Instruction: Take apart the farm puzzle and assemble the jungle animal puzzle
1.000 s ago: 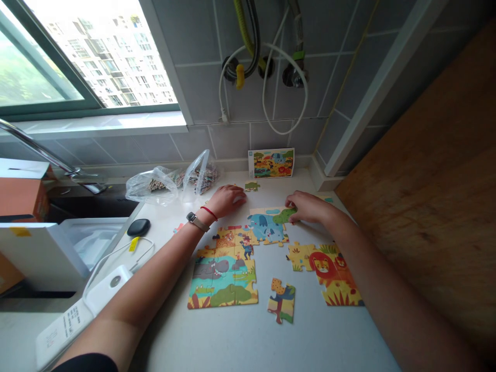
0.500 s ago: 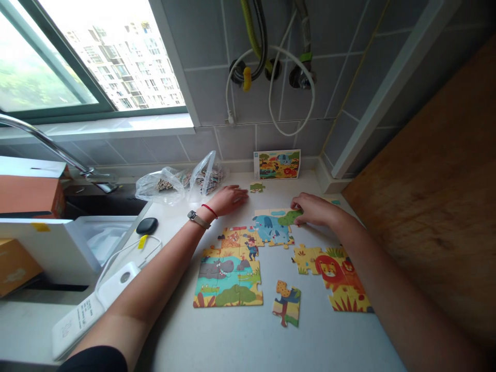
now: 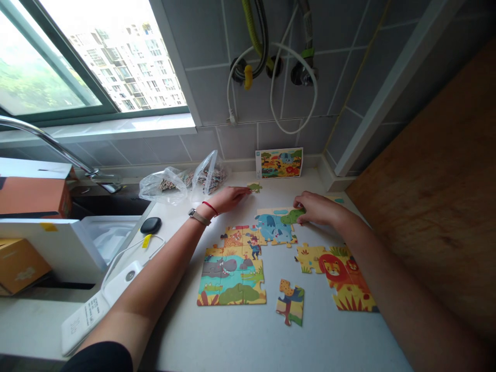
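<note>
My left hand (image 3: 235, 196) has its fingertips on the left edge of a small green puzzle piece (image 3: 254, 187) near the back wall. My right hand (image 3: 312, 207) pinches a green piece (image 3: 292, 216) at the upper right of the blue elephant section (image 3: 273, 229). That section adjoins the leopard pieces (image 3: 233, 237) and, below them, the hippo section (image 3: 231, 279). To the right lies the lion section (image 3: 336, 267), partly under my right forearm. Two joined pieces (image 3: 290, 305) lie apart at the front.
A picture card (image 3: 279, 163) leans on the back wall. Clear plastic bags (image 3: 170, 185) hold more pieces. At the left are a power strip (image 3: 89, 318), a black oval object (image 3: 151, 225), a sink tap (image 3: 58, 147) and boxes (image 3: 34, 196).
My left hand has reached the small green piece, which has shifted slightly left and turned a little. My right hand stays at the elephant section. The view has shifted slightly.
</note>
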A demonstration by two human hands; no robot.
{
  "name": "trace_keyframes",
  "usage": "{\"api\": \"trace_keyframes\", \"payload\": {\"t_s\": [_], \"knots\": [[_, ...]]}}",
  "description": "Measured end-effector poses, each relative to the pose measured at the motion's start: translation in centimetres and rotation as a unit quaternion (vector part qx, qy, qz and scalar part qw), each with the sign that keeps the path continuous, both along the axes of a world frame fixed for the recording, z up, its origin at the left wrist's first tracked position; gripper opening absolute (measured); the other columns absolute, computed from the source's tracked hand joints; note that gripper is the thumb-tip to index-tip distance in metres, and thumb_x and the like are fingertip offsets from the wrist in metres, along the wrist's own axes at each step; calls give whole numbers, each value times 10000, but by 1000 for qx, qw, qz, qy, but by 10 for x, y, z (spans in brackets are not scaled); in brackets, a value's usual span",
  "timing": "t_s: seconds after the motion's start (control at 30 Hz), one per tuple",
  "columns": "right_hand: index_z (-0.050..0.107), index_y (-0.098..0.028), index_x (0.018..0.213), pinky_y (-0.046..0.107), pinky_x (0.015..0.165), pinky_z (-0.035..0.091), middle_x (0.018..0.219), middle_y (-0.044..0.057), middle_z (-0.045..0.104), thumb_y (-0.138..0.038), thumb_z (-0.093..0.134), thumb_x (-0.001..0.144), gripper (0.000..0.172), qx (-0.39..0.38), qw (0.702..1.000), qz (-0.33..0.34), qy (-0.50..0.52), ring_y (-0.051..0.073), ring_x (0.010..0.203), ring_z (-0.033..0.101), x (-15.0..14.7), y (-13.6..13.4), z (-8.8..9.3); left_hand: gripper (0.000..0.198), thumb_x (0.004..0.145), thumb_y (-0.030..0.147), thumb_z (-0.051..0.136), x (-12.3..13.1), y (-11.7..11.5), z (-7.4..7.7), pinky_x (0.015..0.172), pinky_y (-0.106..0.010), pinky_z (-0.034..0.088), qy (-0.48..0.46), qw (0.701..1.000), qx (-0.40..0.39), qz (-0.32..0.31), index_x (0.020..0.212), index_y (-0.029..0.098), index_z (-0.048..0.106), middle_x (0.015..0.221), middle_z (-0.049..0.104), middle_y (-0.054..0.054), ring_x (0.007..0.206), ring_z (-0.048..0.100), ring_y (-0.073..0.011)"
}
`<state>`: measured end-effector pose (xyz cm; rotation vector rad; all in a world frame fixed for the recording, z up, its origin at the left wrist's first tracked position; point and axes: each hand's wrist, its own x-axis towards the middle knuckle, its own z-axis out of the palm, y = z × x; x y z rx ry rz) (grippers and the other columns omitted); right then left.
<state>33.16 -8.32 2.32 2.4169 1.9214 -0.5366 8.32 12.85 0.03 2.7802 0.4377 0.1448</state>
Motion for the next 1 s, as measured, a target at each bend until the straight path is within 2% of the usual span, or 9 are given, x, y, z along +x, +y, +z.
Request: {"api": "trace_keyframes", "payload": {"t_s": [0.1,0.2,0.33,0.5,0.6,0.7,0.77,0.9,1.0], "knots": [[746,-204,1052,300,862,514,1131,106,710,-227,859,701,369,4,1000,0,0,287,1049,699,1,0,-2,400,1017,232,444,-13,15,20,1012,-363,553,-10,993,-2,120,1343,207,676,1276,746,-90,1105,726,-234],[744,-217,1045,303,856,516,1129,97,714,-235,858,693,371,7,1000,2,0,282,1036,697,2,0,-3,405,962,323,626,-27,27,33,967,-351,567,60,984,18,169,1345,201,667,1246,755,-100,1040,745,-248],[740,-214,1065,301,862,513,1147,102,707,-243,852,704,379,2,1000,1,-1,280,1051,692,3,0,-3,518,844,287,755,-33,31,28,951,-326,566,109,980,18,165,1351,224,668,1245,760,-86,1088,734,-263],[743,-197,1071,307,864,513,1167,117,700,-249,847,717,372,2,1000,3,5,299,1069,693,2,-1,-3,534,839,205,692,-26,28,14,980,-338,548,131,975,40,175,1371,228,660,1263,752,-87,1138,710,-271],[739,-201,1080,305,875,512,1176,118,698,-247,840,726,371,-1,1000,6,3,294,1074,691,2,-1,-3,508,880,175,620,-28,31,15,990,-344,539,139,969,51,198,1384,232,648,1255,752,-85,1171,692,-267],[735,-203,1084,300,891,509,1180,115,697,-254,837,733,369,-2,1000,7,-3,289,1085,687,2,-1,-3,413,911,266,621,-36,37,22,948,-381,551,163,958,54,231,1313,200,692,1207,758,-126,1137,701,-307],[735,-198,1088,298,898,507,1180,115,695,-252,836,734,372,-4,1000,6,-5,288,1091,685,2,-1,-2,441,841,377,727,-43,39,26,903,-379,563,189,952,46,238,1243,195,723,1184,758,-134,1105,707,-332],[732,-180,1103,307,903,506,1178,127,691,-242,828,739,382,-5,1000,7,0,290,1088,683,2,-1,-2,739,578,436,920,-48,37,25,868,-338,562,235,947,19,220,1259,246,708,1149,766,-84,1048,716,-325],[738,-183,1081,314,890,511,1158,123,697,-242,833,722,376,6,1000,7,4,298,1072,686,4,-1,-5,814,524,436,947,-46,34,21,904,-351,544,249,945,9,211,1276,242,704,1140,767,-92,1021,717,-329]]}}
